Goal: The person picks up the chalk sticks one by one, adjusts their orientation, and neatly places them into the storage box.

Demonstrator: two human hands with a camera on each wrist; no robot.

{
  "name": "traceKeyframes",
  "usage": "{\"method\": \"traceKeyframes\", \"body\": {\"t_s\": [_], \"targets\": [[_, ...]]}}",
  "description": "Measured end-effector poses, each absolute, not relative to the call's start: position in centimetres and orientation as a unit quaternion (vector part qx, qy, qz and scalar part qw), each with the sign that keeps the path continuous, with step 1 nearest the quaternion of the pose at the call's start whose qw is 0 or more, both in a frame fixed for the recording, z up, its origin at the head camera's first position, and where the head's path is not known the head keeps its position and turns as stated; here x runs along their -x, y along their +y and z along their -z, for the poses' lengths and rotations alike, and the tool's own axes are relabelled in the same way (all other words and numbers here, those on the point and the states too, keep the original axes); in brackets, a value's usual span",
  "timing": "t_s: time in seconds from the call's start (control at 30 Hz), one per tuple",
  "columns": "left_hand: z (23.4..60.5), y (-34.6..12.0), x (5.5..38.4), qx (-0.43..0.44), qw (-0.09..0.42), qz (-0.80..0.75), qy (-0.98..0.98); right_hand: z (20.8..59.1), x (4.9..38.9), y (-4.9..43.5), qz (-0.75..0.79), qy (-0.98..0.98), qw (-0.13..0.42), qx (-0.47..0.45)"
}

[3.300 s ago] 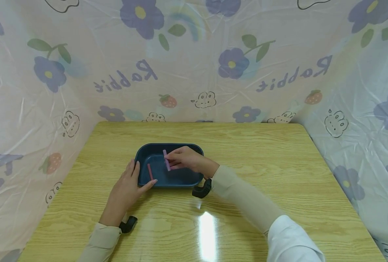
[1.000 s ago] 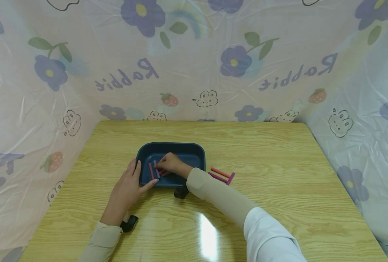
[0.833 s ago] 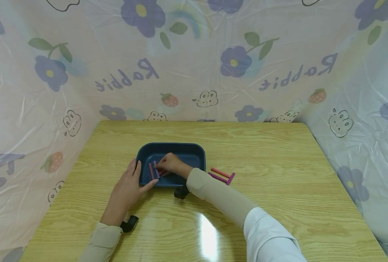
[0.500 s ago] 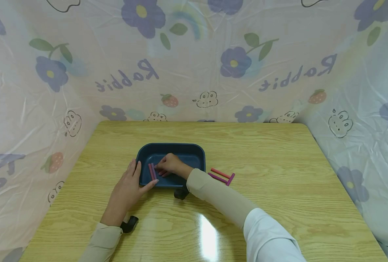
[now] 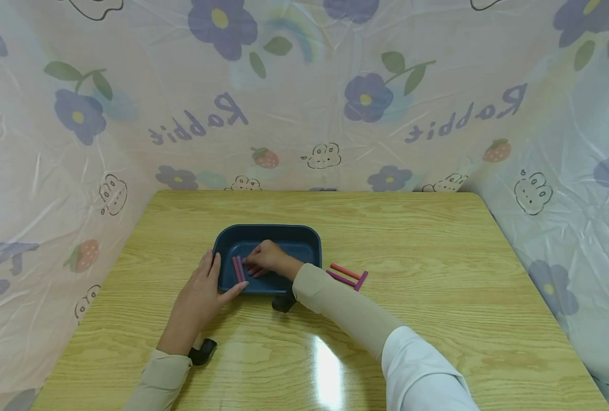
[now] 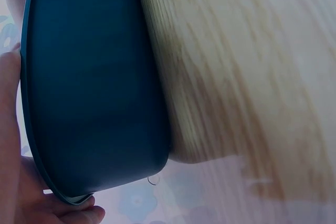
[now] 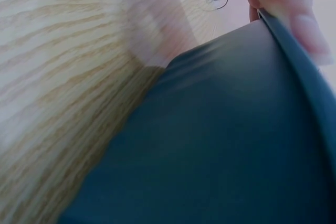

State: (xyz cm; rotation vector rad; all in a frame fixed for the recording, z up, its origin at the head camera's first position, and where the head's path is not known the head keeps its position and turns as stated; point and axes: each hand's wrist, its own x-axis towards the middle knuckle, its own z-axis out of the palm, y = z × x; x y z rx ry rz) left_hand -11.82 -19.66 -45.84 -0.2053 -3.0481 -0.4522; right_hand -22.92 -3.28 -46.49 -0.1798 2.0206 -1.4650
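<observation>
A dark blue rectangular tray (image 5: 307, 251) stands on the table in the head view. My left hand (image 5: 200, 291) grips its left end, thumb over the front rim. In the left wrist view the fingers (image 6: 9, 93) of that hand lie along the rim. Inside the tray a red chalk stick (image 5: 236, 268) and a purple chalk stick (image 5: 240, 267) lie side by side near the left thumb. My right hand (image 5: 269, 257) reaches into the tray with bent fingers, its fingertips right at the purple stick. The right wrist view shows the tray's outer wall (image 7: 220, 124) and the left thumb.
Right of the tray, partly behind the right sleeve, lie an orange-red stick (image 5: 347, 270) and two purple sticks, one of them an upright-angled purple stick (image 5: 361, 280). The wooden table (image 5: 438, 319) meets a patterned cloth (image 5: 304, 103) at back and sides.
The right hand has brought the purple stick left and down into the tray, and it has tipped over beside the red one. The left hand has stayed at the tray's end.
</observation>
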Motion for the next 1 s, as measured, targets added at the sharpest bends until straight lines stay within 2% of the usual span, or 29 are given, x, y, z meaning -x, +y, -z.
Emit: {"method": "traceKeyframes", "body": {"t_s": [0.4, 0.67, 1.0], "targets": [[45.7, -19.6, 11.8, 0.065, 0.029, 0.136, -0.988, 46.6, 23.3, -2.9, 0.598, 0.724, 0.340, 0.055], [45.8, -19.6, 11.7, 0.067, 0.031, 0.141, -0.987, 46.4, 23.6, -3.0, 0.630, 0.677, 0.380, 0.030], [45.8, -19.5, 11.9, 0.058, 0.031, 0.139, -0.988, 45.9, 24.1, -2.5, 0.685, 0.613, 0.392, 0.036]]}}
